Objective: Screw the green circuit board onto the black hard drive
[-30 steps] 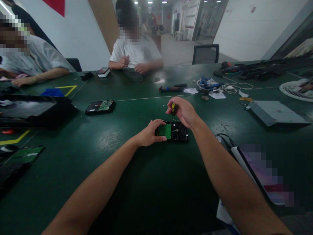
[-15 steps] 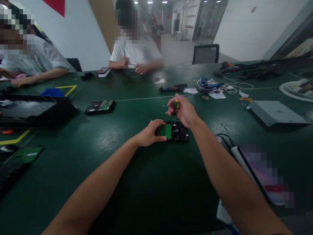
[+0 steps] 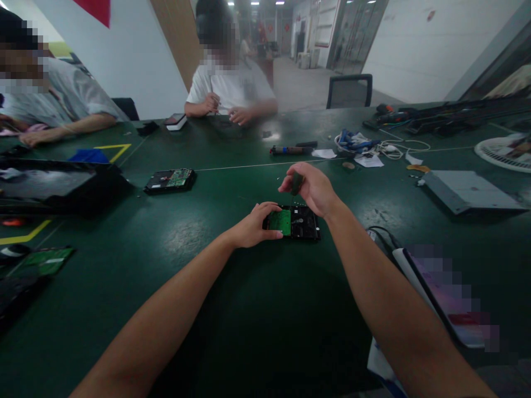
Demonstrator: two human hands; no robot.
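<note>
A black hard drive [image 3: 306, 224] lies flat on the green table, its green circuit board [image 3: 282, 222] facing up on the left half. My left hand [image 3: 255, 225] grips the drive's left end, thumb on the near edge and fingers on the far edge. Above the drive, my right hand [image 3: 310, 187] is closed around the handle of a screwdriver [image 3: 296, 182]. The thin shaft points down to the far side of the board; I cannot make out whether its tip sits in a screw.
Another hard drive [image 3: 170, 181] lies to the far left. A grey metal case [image 3: 470, 190] and a tablet-like device [image 3: 443, 298] are on the right. A black casing [image 3: 62, 188] stands at left. Across the table, a person [image 3: 230, 91] works with both hands.
My right hand has turned slightly on the screwdriver, and the handle's yellow part no longer shows. My left hand and the hard drive have stayed in place.
</note>
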